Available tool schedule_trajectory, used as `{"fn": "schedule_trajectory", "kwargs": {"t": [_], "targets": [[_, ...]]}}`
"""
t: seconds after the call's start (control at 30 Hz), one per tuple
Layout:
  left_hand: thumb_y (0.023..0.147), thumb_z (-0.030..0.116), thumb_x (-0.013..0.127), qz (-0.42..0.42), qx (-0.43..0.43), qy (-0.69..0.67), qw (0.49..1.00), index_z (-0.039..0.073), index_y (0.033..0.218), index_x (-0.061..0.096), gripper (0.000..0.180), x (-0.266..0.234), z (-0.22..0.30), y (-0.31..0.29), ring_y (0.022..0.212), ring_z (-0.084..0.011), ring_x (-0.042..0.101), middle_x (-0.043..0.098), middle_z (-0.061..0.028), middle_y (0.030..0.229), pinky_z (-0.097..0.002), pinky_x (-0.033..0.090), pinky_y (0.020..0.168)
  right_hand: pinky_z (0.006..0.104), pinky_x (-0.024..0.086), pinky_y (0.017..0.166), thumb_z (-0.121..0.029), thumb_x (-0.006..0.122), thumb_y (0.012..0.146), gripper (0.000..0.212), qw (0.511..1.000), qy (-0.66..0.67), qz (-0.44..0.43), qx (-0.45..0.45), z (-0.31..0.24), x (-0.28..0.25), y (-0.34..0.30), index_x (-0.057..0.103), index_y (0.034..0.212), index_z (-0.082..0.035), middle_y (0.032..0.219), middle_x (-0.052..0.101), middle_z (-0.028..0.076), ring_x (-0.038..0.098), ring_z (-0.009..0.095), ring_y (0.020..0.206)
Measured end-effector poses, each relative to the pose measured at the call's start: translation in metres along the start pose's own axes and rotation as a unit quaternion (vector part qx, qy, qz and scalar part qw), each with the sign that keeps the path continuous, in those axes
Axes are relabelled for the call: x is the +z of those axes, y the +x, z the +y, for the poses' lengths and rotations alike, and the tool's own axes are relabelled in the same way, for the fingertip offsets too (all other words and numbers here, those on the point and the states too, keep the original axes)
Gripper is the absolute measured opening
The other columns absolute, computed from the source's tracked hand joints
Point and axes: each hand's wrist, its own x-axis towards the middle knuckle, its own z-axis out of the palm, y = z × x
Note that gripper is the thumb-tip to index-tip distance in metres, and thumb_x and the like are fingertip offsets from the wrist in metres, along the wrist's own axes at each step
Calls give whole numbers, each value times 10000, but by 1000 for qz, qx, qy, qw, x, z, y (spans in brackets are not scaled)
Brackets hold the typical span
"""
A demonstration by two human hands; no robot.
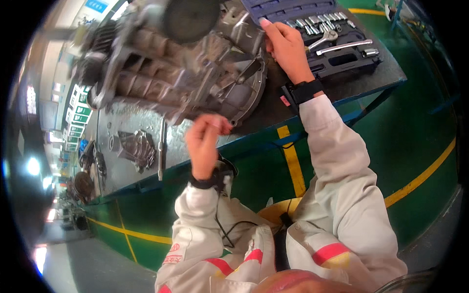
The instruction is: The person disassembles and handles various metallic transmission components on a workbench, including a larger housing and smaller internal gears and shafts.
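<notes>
A large grey engine block (161, 93) with a round flange stands on the workbench (128, 171). My left hand (204, 141) is by the lower edge of the engine's flange. Its fingers are drawn together and slightly blurred; whatever they may hold is too small to make out. My right hand (287, 51) is between the flange and the dark tool case (337, 66), with one fingertip beside the corner of the case's blue lid (288, 9). Its other fingers are curled and partly hidden. In the case lie a ratchet wrench (328, 37), a chrome bar (344, 47) and several sockets (322, 22).
Left of the engine lie a grey metal housing (137, 149) and a long metal bar (162, 151). Dark parts and a brown round part (83, 185) are at the bench's far left. Yellow lines (291, 163) mark the green floor. A yellow stool (278, 211) is beneath me.
</notes>
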Motion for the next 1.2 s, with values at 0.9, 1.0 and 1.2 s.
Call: {"fn": "schedule_trajectory", "kwargs": {"t": [0.9,1.0,1.2], "targets": [[996,97,670,-167,-59,90,980,-45,1053,712,159,61,-9,-7,853,-132,703,750,-90,940,-269,540,796,446,422,516,-509,711,912,539,964,-194,-9,-180,-6,-1,-12,592,642,-59,571,561,120,580,365,560],[998,102,669,-177,-37,95,979,-38,1054,713,157,62,-5,-8,818,-117,693,754,-86,915,-266,536,761,435,417,516,-499,726,910,529,964,-195,-18,-181,-5,0,-18,598,666,-48,576,556,124,566,362,549],[987,107,689,-173,-2,105,979,-32,1037,715,151,59,0,-7,803,-98,681,752,-73,863,-266,528,728,364,308,504,-432,756,929,558,955,-221,-104,-166,0,-9,-38,513,656,-10,563,389,60,370,196,546]]}}
